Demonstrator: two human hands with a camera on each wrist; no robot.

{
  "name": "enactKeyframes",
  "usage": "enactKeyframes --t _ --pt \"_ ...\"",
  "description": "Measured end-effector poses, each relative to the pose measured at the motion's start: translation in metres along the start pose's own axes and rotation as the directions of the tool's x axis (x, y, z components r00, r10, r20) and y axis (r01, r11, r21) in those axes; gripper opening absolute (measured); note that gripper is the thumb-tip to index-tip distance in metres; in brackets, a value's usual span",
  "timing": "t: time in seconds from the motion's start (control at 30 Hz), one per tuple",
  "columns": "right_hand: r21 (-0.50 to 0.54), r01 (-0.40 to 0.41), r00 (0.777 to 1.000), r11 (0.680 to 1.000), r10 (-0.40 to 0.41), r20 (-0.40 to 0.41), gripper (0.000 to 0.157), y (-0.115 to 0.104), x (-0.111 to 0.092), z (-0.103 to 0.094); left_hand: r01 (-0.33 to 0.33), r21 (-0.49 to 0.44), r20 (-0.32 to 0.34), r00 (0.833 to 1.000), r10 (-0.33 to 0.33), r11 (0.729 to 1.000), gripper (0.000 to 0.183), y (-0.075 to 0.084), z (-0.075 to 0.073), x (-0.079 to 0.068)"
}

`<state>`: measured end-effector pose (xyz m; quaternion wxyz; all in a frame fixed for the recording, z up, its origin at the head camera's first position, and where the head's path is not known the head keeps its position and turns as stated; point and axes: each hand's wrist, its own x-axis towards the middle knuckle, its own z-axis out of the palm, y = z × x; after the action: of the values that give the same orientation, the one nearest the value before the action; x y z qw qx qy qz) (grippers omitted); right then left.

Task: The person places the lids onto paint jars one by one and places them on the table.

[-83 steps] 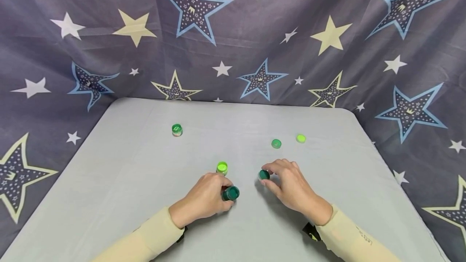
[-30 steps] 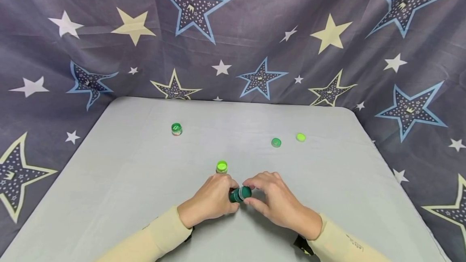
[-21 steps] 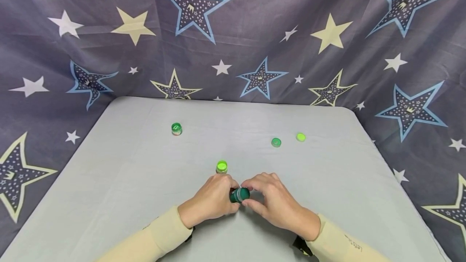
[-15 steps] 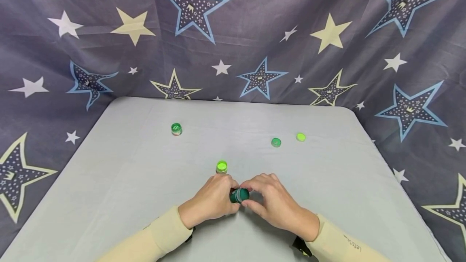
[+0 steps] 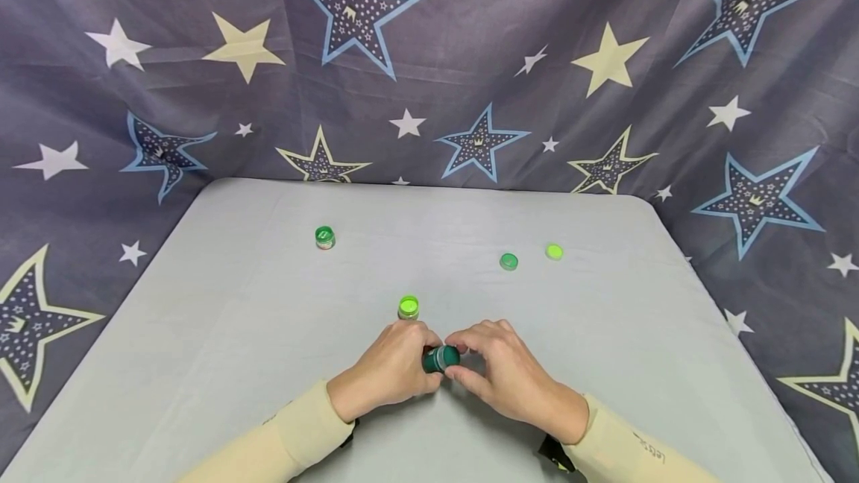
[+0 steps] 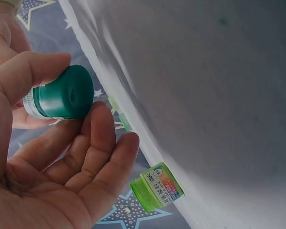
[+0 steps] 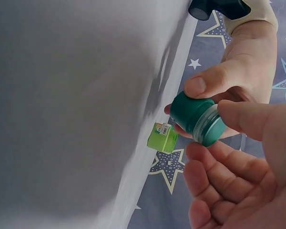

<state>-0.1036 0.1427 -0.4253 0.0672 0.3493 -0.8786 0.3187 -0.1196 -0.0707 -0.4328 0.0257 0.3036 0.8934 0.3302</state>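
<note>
My left hand [image 5: 385,365] grips a small dark green paint jar [image 5: 432,361] between thumb and fingers, tilted with its mouth toward the right. On that mouth sits a dark green lid [image 5: 452,355], its clear rim [image 7: 204,122] plain in the right wrist view. My right hand [image 5: 510,371] pinches the lid between thumb and fingertips. How tightly the lid sits I cannot tell. Just beyond my left hand stands an uncovered light green paint jar [image 5: 408,307]; its printed label [image 6: 163,185] shows in the left wrist view.
Farther back on the left of the grey table [image 5: 255,349] stands an uncovered mid-green jar [image 5: 325,238]. A mid-green lid [image 5: 508,261] and a light green lid [image 5: 554,252] lie at the right. A star-patterned curtain [image 5: 443,65] hangs behind the table.
The right hand has brought the dark green lid leftward from apart onto the jar's mouth. The left hand has shifted slightly right with the jar. Over the last half second both hands barely moved.
</note>
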Motion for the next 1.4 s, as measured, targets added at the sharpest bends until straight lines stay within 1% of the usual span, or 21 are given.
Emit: enactKeyframes --t 0.2,0.47,0.73,0.87,1.0,1.17,1.27,1.4 --pt "0.008 -0.034 0.999 0.999 0.034 0.004 0.023 -0.0019 0.0005 -0.0002 -0.011 -0.033 -0.004 1.0 0.011 0.999 0.017 0.0003 0.0003 0.0002" --pt "0.033 -0.081 0.997 0.996 0.081 0.004 0.019 -0.0036 0.002 0.0006 0.01 -0.064 0.006 1.0 -0.009 0.998 0.019 0.0017 -0.0005 0.0004" --pt "0.012 -0.085 0.996 0.996 0.086 -0.026 0.018 -0.0014 0.0008 0.0032 0.003 -0.069 0.001 1.0 -0.003 0.998 0.02 0.0023 -0.0009 0.0009" --pt "0.0 -0.084 0.996 0.996 0.084 -0.036 0.022 0.0 -0.0001 0.0045 0.011 -0.073 0.009 1.0 -0.011 0.997 0.021 0.0033 -0.0009 0.0008" --pt "0.01 -0.083 0.996 0.996 0.083 -0.035 0.026 0.0008 0.0003 0.0057 0.011 -0.084 0.008 1.0 -0.01 0.996 0.025 0.0041 -0.0011 0.0002" --pt "0.035 -0.081 0.996 0.996 0.082 -0.04 0.037 0.0011 -0.0004 0.0065 0.002 -0.085 0.0 1.0 -0.002 0.996 0.026 0.0042 -0.0015 -0.0002" --pt "0.033 -0.079 0.996 0.996 0.08 -0.037 0.046 0.0004 -0.0012 0.0056 0.01 -0.079 0.005 1.0 -0.01 0.997 0.024 0.0044 -0.002 -0.0002" --pt "0.034 -0.066 0.998 0.997 0.067 -0.02 0.047 0.0003 -0.0019 0.0046 0.017 -0.069 0.009 1.0 -0.017 0.997 0.021 0.0041 -0.0026 -0.0001"
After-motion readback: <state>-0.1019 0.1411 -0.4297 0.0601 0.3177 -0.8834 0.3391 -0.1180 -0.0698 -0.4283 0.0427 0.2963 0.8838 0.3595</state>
